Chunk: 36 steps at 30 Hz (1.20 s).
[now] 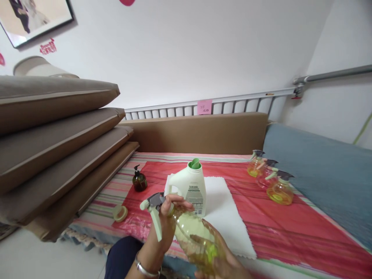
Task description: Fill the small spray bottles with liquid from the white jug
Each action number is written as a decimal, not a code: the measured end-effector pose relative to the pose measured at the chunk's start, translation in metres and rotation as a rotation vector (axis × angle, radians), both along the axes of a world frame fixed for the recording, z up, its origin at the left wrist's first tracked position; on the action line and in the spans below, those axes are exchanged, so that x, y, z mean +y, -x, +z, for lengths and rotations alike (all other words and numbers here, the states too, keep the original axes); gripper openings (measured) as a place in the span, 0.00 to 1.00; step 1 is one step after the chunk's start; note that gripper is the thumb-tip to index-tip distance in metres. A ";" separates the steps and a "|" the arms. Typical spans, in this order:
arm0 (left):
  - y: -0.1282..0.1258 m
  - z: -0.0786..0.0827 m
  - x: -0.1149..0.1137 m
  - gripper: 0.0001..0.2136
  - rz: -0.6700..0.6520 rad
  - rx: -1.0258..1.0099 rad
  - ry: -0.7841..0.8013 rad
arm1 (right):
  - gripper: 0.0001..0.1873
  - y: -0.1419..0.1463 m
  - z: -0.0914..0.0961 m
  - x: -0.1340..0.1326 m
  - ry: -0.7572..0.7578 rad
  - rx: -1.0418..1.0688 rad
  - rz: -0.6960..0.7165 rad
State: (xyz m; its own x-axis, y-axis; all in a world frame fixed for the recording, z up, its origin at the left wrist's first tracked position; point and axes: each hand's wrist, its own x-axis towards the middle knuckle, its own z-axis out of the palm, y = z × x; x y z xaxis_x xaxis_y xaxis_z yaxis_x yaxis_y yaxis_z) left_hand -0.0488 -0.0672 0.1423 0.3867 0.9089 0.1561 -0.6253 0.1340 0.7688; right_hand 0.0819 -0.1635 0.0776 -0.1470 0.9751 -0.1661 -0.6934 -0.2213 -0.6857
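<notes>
I have my left hand (167, 217) and right hand (226, 259) around a round, see-through spray bottle (190, 228).
Its yellowish plastic shines; my left hand hides some neck, and the bottom looks blurry.

Left hand (167, 217) curled and raised, right hand (225, 257) cupped lower down, both in a grip

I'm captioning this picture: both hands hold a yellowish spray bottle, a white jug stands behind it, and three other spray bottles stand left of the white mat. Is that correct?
Not quite: the head view shows the three other spray bottles standing right of the white mat. The left hand and right hand do hold the yellowish spray bottle, with the white jug behind it.
</notes>
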 end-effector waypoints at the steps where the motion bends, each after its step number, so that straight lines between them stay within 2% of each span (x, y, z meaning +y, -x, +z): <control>1: 0.001 0.001 -0.001 0.15 -0.001 0.001 0.005 | 0.53 0.000 -0.001 -0.002 -0.009 -0.009 0.027; 3: 0.001 0.002 -0.002 0.14 -0.026 -0.008 0.020 | 0.50 0.000 -0.003 -0.003 -0.005 0.007 0.077; 5: 0.001 0.003 -0.003 0.14 -0.051 -0.030 0.032 | 0.35 0.003 -0.005 -0.001 0.003 0.061 0.111; 6: 0.001 0.004 -0.003 0.14 -0.057 -0.041 0.033 | 0.32 0.004 -0.006 0.001 0.011 0.088 0.134; 10: -0.002 0.003 -0.005 0.14 -0.026 -0.034 -0.006 | 0.35 0.009 -0.004 0.007 0.040 0.138 0.209; 14: -0.003 0.000 -0.005 0.14 0.114 -0.001 -0.026 | 0.35 0.008 -0.006 0.009 0.002 0.120 0.108; 17: -0.002 0.001 -0.003 0.14 0.183 -0.002 -0.041 | 0.44 0.008 -0.011 0.009 -0.026 0.055 0.058; 18: -0.002 0.003 -0.003 0.14 0.173 -0.002 -0.047 | 0.44 0.009 -0.012 0.010 -0.030 0.044 0.061; 21: 0.000 0.006 -0.003 0.14 0.074 0.016 -0.083 | 0.38 0.014 -0.015 0.011 -0.024 0.043 0.101; 23: 0.001 0.007 -0.002 0.14 0.041 0.026 -0.092 | 0.39 0.017 -0.015 0.011 -0.030 0.058 0.112; 27: 0.005 0.007 0.000 0.14 0.111 0.013 -0.062 | 0.37 0.017 -0.012 0.008 -0.094 0.052 0.052; 32: 0.006 0.013 -0.003 0.14 0.004 -0.009 -0.030 | 0.36 0.017 -0.010 0.011 -0.119 0.061 0.151; 34: 0.006 0.014 -0.003 0.14 0.017 -0.020 -0.034 | 0.35 0.017 -0.013 0.014 -0.131 0.081 0.173; 36: 0.006 0.012 -0.002 0.14 0.064 -0.020 -0.038 | 0.32 0.015 -0.019 0.016 -0.161 0.074 0.128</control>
